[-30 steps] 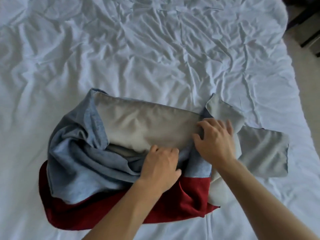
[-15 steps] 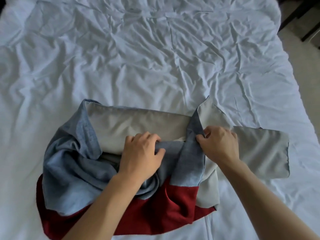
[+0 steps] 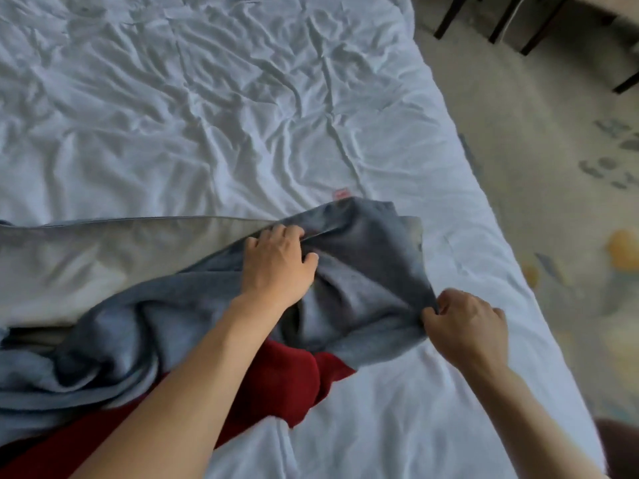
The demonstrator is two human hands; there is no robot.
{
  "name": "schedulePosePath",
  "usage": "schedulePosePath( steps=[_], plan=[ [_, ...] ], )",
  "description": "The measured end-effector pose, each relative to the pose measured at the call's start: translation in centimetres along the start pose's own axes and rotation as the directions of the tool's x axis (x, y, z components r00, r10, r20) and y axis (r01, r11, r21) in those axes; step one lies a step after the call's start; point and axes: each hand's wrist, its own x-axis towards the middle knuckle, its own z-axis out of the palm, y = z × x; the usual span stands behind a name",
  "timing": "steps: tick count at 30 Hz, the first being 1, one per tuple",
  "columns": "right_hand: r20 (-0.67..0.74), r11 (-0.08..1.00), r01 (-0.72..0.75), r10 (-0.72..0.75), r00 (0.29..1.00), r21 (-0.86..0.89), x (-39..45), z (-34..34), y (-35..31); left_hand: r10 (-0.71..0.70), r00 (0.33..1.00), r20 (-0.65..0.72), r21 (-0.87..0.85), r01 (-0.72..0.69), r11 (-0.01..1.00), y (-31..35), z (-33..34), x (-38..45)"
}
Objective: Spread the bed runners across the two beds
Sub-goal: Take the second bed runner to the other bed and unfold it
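With the left hand [image 3: 276, 264] gripping a bunched fold and the right hand [image 3: 466, 326] pinching the blue bed runner's [image 3: 363, 271] corner, pulling risks dragging the red runner [image 3: 276, 385] askew.

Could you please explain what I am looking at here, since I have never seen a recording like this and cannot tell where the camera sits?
The camera is worn on a person's head and looks down at their own two bare arms; there is no machine. Below is a bed with a creased white sheet. On it lies a bunched bed runner, blue-grey with a pale lining and a red part. The left hand grips a fold near its middle. The right hand pinches its edge towards the bed's right side. Beyond that side is patterned floor and dark furniture legs.
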Motion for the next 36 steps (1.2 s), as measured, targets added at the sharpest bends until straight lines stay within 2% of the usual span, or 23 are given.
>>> schedulePosePath(
  steps=[4,7,9,12,14,19,26,31,33,36],
  plan=[
    [0.088,0.998,-0.028,0.033,0.996,-0.052,1.6,0.4,7.6,-0.016,0.999,0.039,0.06,0.014,0.998,7.2,3.7,0.7],
    [0.095,0.997,-0.014,0.02,0.995,-0.071,3.1,0.3,11.2,0.063,0.996,-0.056,0.11,-0.057,0.992,12.0,6.1,0.2],
    [0.123,0.997,-0.033,0.042,0.992,-0.074,4.6,0.2,14.1,0.061,0.99,-0.127,0.114,-0.047,0.992,14.5,7.2,0.9],
    [0.208,0.995,-0.057,0.072,0.975,-0.077,5.8,-0.1,17.3,0.102,0.991,-0.091,0.167,-0.086,0.982,17.1,8.3,2.2],
    [0.213,0.997,-0.049,0.06,0.975,-0.06,6.1,0.1,18.6,0.139,0.988,-0.062,0.163,-0.128,0.978,18.8,9.0,2.6],
    [0.048,0.987,0.027,-0.035,0.998,0.158,8.2,-0.1,17.9,0.195,0.98,-0.032,0.109,-0.191,0.976,22.6,10.5,3.0],
    [0.157,0.99,0.029,-0.051,0.986,0.14,11.1,0.9,15.9,0.207,0.977,0.055,0.134,-0.213,0.968,24.1,10.9,5.2],
    [-0.035,0.9,0.024,-0.009,0.999,0.435,12.6,0.6,14.0,0.189,0.975,-0.119,0.183,-0.166,0.969,23.4,7.9,9.3],
    [0.019,0.864,-0.01,0.0,1.0,0.504,13.9,0.2,13.3,0.155,0.975,-0.159,0.151,-0.131,0.98,22.8,6.6,11.2],
    [0.101,0.889,-0.022,-0.027,0.995,0.457,15.0,0.6,12.6,0.105,0.993,-0.047,0.07,-0.102,0.992,22.3,5.9,12.9]
  ],
)
